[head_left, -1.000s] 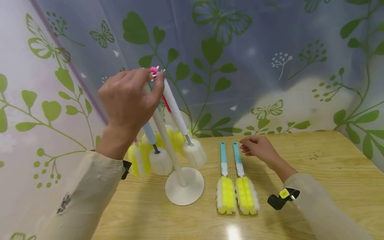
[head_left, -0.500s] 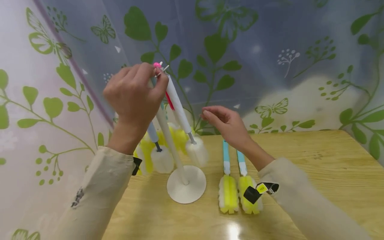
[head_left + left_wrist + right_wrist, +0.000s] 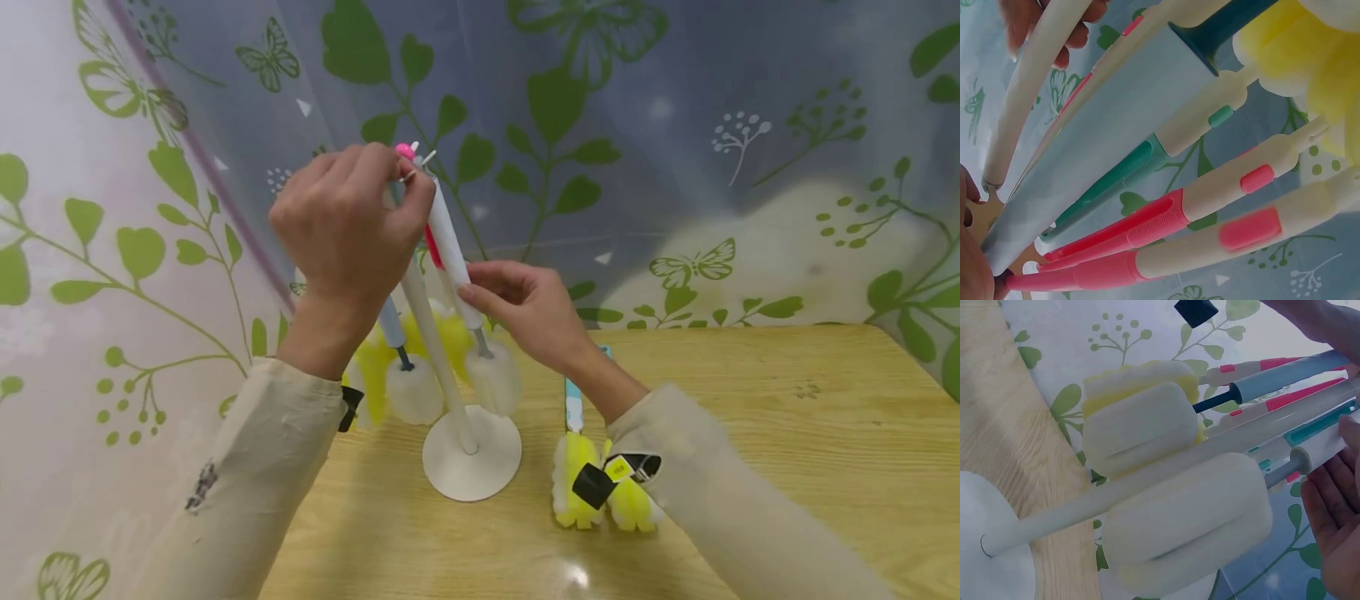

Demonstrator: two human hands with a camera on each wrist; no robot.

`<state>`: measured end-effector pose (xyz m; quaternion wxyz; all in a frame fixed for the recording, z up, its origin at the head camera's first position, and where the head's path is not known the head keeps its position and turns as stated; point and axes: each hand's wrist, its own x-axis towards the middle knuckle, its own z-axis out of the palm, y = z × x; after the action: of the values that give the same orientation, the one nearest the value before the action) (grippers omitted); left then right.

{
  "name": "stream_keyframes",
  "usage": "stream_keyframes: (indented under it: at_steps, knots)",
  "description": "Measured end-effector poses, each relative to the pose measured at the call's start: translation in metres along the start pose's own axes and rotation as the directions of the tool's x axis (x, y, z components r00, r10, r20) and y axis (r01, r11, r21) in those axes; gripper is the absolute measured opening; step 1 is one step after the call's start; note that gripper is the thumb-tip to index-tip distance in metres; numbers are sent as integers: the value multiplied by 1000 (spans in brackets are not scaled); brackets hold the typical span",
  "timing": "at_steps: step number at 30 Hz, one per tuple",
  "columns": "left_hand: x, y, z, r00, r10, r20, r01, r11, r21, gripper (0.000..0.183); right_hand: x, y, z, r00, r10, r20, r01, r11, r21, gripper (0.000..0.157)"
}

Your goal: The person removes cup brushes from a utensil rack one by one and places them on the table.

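My left hand (image 3: 348, 217) grips the top of a cream stand (image 3: 437, 367), beside a pink knob (image 3: 406, 151) and white hooks; its fingertips are mostly hidden. Several sponge bottle brushes hang there, sponge ends down. My right hand (image 3: 536, 312) pinches the lower handle of the nearest white-handled bottle brush (image 3: 450, 246), thumb in front and fingers behind. Its white sponge (image 3: 1188, 522) shows large in the right wrist view. Beside it hangs a blue-grey-handled brush (image 3: 1116, 112). Behind are pink-handled brushes (image 3: 1166, 212) and a green-handled one (image 3: 1122, 181).
The stand's round base (image 3: 471, 479) rests on a wooden table (image 3: 750, 467). Right of it lie two yellow-and-white sponge brushes (image 3: 577, 483) with turquoise handles, partly covered by my right wrist. A leaf-patterned curtain (image 3: 675, 167) hangs close behind the table.
My right hand has left the turquoise handles on the table, risen leftward, and taken hold of the white brush handle. The left hand stays at the stand's top while the view shifts slightly.
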<state>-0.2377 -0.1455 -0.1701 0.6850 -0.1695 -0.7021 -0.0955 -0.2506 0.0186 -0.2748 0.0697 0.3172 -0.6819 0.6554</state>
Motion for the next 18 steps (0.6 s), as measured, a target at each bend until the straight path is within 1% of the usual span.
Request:
stream_keyframes:
  at_steps: [4, 8, 13, 18]
  knots:
    - [-1, 0, 2, 1000, -2, -8, 2, 1000, 0, 20, 0, 0, 0, 1000, -21, 15, 21, 1000, 7, 29]
    - [0, -2, 3, 1000, -7, -13, 7, 1000, -7, 20, 2, 0, 1, 1000, -13, 5, 13, 1000, -18, 29]
    - [1, -4, 7, 1000, -12, -12, 12, 1000, -12, 19, 5, -1, -1, 1000, -19, -25, 18, 999, -37, 28]
    - [1, -5, 10, 999, -28, 17, 28, 999, -22, 17, 8, -2, -7, 997, -19, -73, 16, 999, -41, 27]
